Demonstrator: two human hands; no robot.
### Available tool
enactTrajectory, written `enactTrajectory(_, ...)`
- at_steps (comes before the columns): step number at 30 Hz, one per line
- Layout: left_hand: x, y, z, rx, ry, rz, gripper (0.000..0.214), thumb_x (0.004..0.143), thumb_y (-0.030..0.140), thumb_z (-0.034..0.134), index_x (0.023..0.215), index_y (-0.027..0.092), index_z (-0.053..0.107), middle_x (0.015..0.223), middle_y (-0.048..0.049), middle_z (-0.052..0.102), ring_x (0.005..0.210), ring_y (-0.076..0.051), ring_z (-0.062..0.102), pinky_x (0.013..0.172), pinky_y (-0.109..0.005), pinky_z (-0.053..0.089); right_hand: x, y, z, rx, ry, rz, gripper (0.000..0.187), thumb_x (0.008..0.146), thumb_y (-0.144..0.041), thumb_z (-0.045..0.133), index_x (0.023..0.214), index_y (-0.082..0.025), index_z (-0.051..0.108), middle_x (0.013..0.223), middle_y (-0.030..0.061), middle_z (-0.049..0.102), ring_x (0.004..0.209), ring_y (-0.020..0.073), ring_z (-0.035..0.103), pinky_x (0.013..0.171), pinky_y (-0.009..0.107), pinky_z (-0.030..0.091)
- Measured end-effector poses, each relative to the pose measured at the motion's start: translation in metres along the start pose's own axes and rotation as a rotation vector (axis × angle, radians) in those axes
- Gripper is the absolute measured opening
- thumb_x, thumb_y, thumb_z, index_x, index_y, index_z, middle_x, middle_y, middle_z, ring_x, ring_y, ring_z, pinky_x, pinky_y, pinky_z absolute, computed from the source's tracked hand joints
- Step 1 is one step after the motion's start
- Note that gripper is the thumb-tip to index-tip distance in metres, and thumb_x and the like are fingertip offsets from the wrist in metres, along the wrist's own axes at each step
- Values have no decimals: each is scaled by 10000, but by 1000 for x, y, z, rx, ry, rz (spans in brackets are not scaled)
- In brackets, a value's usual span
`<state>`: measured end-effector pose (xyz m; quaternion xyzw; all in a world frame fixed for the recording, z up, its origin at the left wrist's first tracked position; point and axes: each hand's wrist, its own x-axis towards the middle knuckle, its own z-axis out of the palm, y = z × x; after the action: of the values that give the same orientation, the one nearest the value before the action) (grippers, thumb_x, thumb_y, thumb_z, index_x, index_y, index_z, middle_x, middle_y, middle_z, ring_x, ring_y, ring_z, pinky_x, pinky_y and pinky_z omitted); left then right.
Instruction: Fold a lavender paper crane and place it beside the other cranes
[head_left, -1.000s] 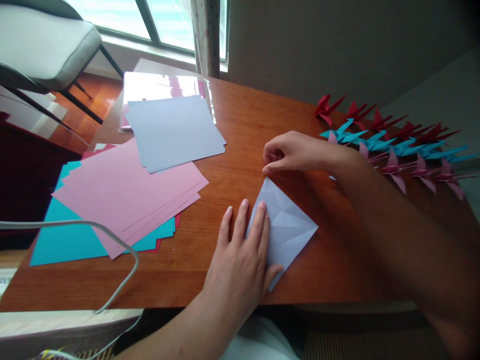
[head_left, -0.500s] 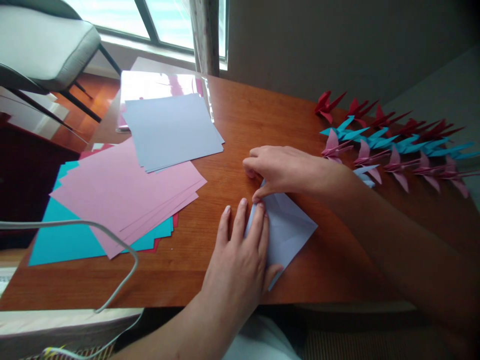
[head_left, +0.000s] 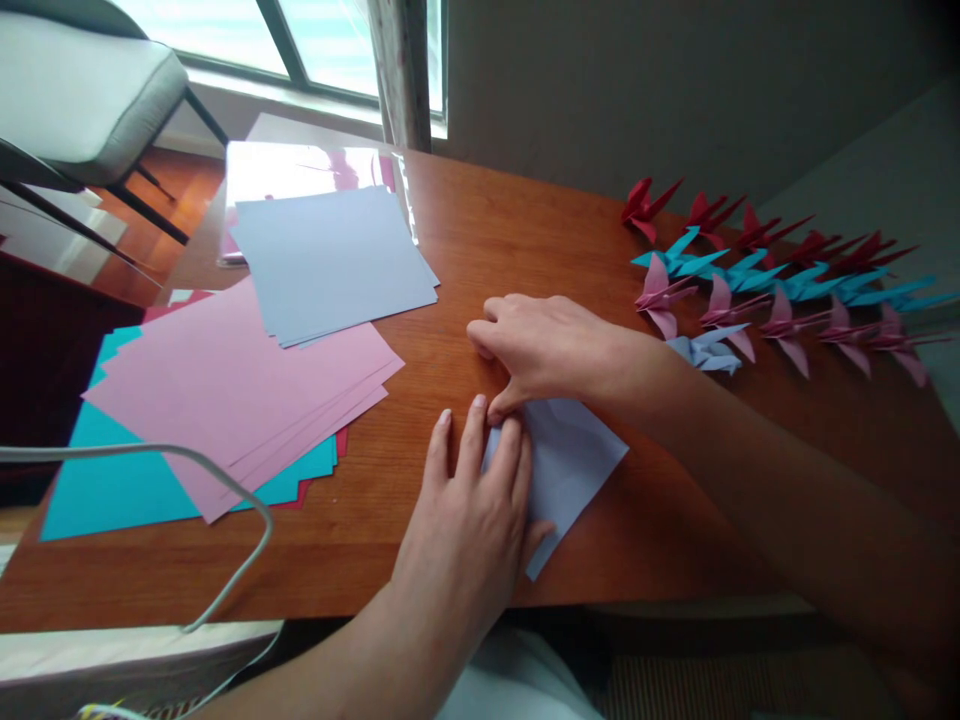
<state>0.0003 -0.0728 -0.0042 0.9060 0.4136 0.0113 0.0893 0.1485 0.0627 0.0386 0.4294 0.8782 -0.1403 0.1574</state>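
Note:
A pale blue-grey sheet of origami paper [head_left: 577, 450], folded along its left side, lies on the table near the front edge. My left hand [head_left: 469, 520] rests flat over its left part, fingers stretched out and slightly spread. Across the top of the sheet reaches my right hand [head_left: 540, 335], its fingers curled and its thumb pressed on the paper's left edge beside my left fingertips. The sheet's upper corner is hidden beneath the right hand. Just beyond my right forearm sits a folded pale blue crane [head_left: 709, 352].
Rows of red cranes [head_left: 645, 210], blue cranes [head_left: 682, 258] and pink cranes [head_left: 660, 295] stand at the right. Pale blue sheets [head_left: 337, 265], pink sheets [head_left: 247, 385] and turquoise sheets [head_left: 112, 480] overlap at the left. A white cable [head_left: 255, 500] crosses the front left corner.
My right thumb has slid slightly toward me along the paper's left edge. The right forearm has shifted, showing more of the pale blue crane. The whole view has moved a little.

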Motion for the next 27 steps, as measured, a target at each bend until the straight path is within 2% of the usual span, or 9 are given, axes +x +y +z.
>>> enactTrajectory(6,0,1,2,30,7,-1,739,952,590,461,1492,86,463,1590,-147,401,1467,-429,305,1161,-633,324,1,17,2,89,11,1,395,717,-470,802,987,-217,662,1079,79,650,924,230,586,597,285,304)
enactTrajectory(9,-1,1,2,33,12,6,728,954,570,470,1493,80,459,1614,-139,360,1464,-433,308,1158,-638,325,2,34,2,111,34,80,378,701,-467,821,943,-219,670,1013,53,662,872,210,586,589,280,297)
enactTrajectory(14,-1,0,1,13,24,-9,680,949,526,507,1474,95,487,1603,-124,384,1463,-418,327,1170,-615,328,2,62,6,219,99,178,292,695,-396,846,854,-209,688,816,6,669,694,159,556,564,276,303)
enactTrajectory(17,0,-1,-2,-26,40,-11,619,962,481,501,1454,104,513,1586,-118,417,1456,-405,349,1179,-590,332,0,70,14,353,209,217,199,740,-314,820,810,-178,692,774,7,674,652,142,558,566,267,337)
enactTrajectory(21,0,-10,-4,-115,88,17,511,967,363,513,1406,104,554,1553,-130,466,1429,-387,401,1167,-548,365,-13,61,31,409,412,218,106,876,-261,671,846,-165,703,809,31,706,719,159,604,639,270,399)
enactTrajectory(24,0,-24,-2,-227,175,37,430,972,238,489,1371,102,569,1501,-156,524,1361,-339,497,1099,-487,448,-33,43,44,560,435,193,147,919,-291,618,934,-176,709,892,38,740,798,172,657,706,273,451)
enactTrajectory(27,0,-40,-1,-430,284,-41,345,998,183,428,1275,131,626,1275,-131,695,1120,-255,670,938,-393,546,-56,23,57,724,487,235,182,925,-328,618,1004,-184,697,943,43,745,846,183,677,734,281,488)
